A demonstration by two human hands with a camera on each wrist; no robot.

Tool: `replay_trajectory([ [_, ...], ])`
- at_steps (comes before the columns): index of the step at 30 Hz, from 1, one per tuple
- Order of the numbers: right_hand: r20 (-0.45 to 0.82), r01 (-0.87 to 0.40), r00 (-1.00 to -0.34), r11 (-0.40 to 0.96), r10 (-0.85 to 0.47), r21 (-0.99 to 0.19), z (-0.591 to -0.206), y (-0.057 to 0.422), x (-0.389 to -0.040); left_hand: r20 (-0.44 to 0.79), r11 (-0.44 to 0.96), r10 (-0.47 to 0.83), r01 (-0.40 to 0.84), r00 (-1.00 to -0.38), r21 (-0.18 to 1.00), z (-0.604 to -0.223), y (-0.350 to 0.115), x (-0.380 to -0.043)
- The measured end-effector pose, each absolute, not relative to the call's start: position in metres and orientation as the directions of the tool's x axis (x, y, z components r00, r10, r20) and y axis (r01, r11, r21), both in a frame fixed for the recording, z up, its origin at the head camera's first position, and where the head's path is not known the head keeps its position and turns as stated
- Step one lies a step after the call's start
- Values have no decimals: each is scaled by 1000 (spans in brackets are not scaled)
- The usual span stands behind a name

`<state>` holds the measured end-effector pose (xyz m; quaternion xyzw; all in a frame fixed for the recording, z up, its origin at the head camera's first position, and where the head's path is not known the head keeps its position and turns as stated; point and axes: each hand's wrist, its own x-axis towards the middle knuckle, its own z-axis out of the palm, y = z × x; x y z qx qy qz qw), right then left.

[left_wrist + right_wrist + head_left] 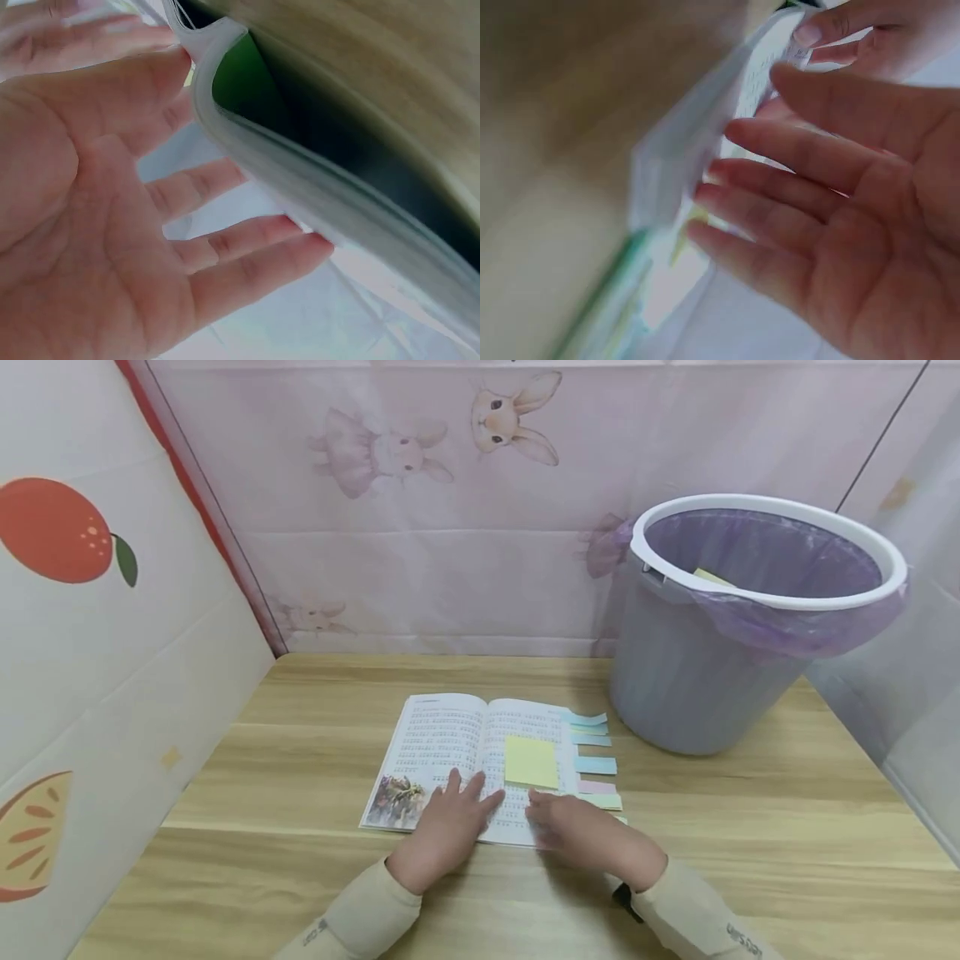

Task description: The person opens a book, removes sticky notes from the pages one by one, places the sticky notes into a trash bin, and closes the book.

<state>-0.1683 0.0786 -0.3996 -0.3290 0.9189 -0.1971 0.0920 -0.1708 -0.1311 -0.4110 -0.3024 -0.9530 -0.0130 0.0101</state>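
Here's the open book [442,739], flat at lower centre of the frame, a yellow sticky note [531,762] on its right page. The left hand [450,822] rests near the bottom of the pages, fingers spread; the right hand [588,833], blurred, sits just below the note, fingers extended. Coloured tabs [596,765] poke out rightward; a grey bin [675,668] stands upper right.
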Motion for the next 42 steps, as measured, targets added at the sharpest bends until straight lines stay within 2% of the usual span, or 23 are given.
replay_trajectory([
  [3, 68, -582, -807, 769, -587, -265, -395, 71, -179, 24, 816, 578, 578, -816, -14, -411, -129, -171],
  [5, 132, -581, -812, 806, -568, -109, -394, 66, -189, 15, 818, 575, 574, -818, -26, -410, -128, -171],
  [9, 199, -590, -758, 782, -622, 200, -403, 59, -206, -1, 814, 580, 580, -815, -35, -410, -125, -171],
  [12, 201, -584, -736, 757, -646, 294, -411, 56, -213, -3, 808, 588, 588, -809, -44, -411, -125, -171],
  [15, 204, -559, -760, 781, -617, 279, -413, 54, -218, 6, 803, 594, 593, -804, -61, -411, -124, -171],
  [20, 240, -475, -831, 864, -502, 164, -408, 58, -224, -4, 800, 598, 597, -801, -64, -410, -125, -172],
  [26, 280, -432, -860, 901, -426, 45, -404, 65, -227, 13, 805, 593, 592, -805, -49, -408, -129, -171],
  [42, 494, -332, -831, 940, -256, -73, -389, 85, -234, 16, 812, 584, 583, -812, -43, -409, -132, -172],
])
